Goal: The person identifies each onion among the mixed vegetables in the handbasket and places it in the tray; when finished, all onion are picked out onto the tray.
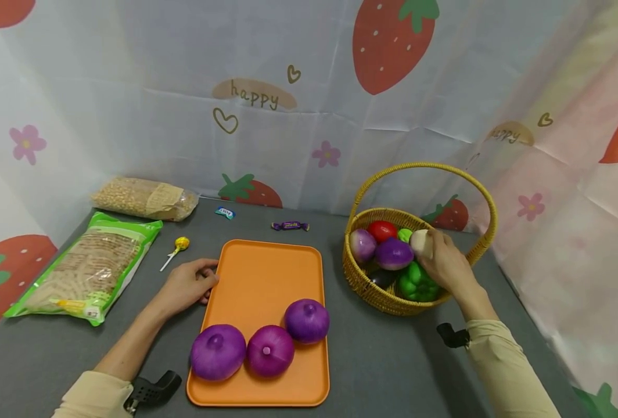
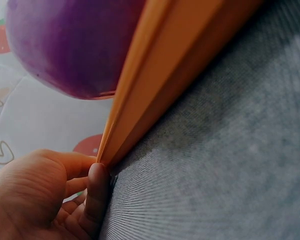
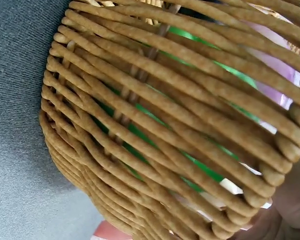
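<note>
My left hand (image 1: 190, 283) pinches the left rim of an orange tray (image 1: 267, 273) between thumb and fingers, as the left wrist view shows. On the tray's near half sit three purple onions (image 1: 270, 350). My right hand (image 1: 447, 261) reaches into a yellow wicker basket (image 1: 387, 302) and grips a whitish rounded vegetable (image 1: 421, 244), partly covered by the fingers. Around it in the basket lie a green bell pepper (image 1: 417, 283), a purple onion (image 1: 395, 253), a pale purple vegetable (image 1: 363, 245), a red tomato (image 1: 382, 230) and a dark eggplant (image 1: 384, 278). In the right wrist view the basket's weave (image 3: 160, 110) hides most of this hand.
A green-edged bag of noodle-like food (image 1: 92, 264) and a clear bag of yellowish kernels (image 1: 144, 198) lie at the left. Behind the tray are a yellow lollipop (image 1: 182, 243), a blue-white candy (image 1: 225, 212) and a purple-wrapped candy (image 1: 290, 226). The basket's tall handle (image 1: 419, 165) arches upward.
</note>
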Motion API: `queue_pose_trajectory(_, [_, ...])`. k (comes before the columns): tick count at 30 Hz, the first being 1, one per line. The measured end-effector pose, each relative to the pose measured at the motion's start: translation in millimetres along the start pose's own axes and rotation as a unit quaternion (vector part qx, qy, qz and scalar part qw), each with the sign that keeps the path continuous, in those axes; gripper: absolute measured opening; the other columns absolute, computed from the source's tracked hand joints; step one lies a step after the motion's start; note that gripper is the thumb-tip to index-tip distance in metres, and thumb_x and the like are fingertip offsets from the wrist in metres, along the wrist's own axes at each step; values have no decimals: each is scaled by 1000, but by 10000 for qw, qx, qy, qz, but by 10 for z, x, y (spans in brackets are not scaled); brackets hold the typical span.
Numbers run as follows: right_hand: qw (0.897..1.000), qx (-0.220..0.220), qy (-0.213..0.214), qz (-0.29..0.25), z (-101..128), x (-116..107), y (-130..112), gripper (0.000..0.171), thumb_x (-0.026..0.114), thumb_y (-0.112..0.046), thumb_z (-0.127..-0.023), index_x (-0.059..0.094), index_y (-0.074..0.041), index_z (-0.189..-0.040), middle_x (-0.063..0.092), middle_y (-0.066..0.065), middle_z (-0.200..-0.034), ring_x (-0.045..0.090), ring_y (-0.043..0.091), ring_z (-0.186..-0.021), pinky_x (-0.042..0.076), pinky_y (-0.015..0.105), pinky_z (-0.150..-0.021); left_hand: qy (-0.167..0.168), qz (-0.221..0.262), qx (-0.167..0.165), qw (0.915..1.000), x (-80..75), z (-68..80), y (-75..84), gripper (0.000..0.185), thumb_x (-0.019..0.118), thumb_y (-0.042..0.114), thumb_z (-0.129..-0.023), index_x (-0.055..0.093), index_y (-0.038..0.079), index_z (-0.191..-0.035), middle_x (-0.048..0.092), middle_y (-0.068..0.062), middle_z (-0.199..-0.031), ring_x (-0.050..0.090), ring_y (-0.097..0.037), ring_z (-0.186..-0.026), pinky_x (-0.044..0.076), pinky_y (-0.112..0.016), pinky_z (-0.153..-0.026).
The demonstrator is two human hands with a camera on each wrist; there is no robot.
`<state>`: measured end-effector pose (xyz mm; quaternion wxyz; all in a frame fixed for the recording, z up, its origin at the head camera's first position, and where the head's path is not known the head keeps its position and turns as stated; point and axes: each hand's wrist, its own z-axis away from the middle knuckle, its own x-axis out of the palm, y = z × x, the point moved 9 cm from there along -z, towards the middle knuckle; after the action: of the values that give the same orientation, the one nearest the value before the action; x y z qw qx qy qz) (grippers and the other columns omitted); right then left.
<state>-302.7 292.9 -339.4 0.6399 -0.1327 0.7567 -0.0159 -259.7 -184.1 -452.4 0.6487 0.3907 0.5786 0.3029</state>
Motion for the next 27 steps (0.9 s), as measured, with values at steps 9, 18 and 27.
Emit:
queue_pose_trajectory(9, [9996, -172, 202, 34, 39, -47, -27, 59, 63, -21, -92, 38, 8, -137, 49, 41, -121, 57, 54, -95, 50, 65, -77, 3, -10, -16, 10000, 2, -5, -1, 45, 56, 14, -94, 51, -4, -135, 64, -16, -96, 60, -9, -59, 56, -24, -55])
queue_pose_trajectory(18, [9961, -191, 797, -335, 217, -240, -213, 60, 63, -30, -92, 42, -4, -141, 45, 33, -131, 59, 48, -91, 52, 61, -72, -4, -34, -55, 10000, 10, -5, -18, 45, 56, 14, -94, 51, -4, -135, 64, -15, -97, 60, -10, -60, 56, -25, -55])
queue_pose_trajectory(27, [9719, -1314, 1856, -613, 571, -491, -893, 60, 74, -26, -80, 52, -6, -133, 55, 23, -124, 60, 38, -95, 54, 55, -68, -28, 16, -59, 10000, 5, 4, -4, 46, 56, 13, -94, 50, -5, -136, 64, -16, -97, 60, -9, -60, 56, -25, -56])
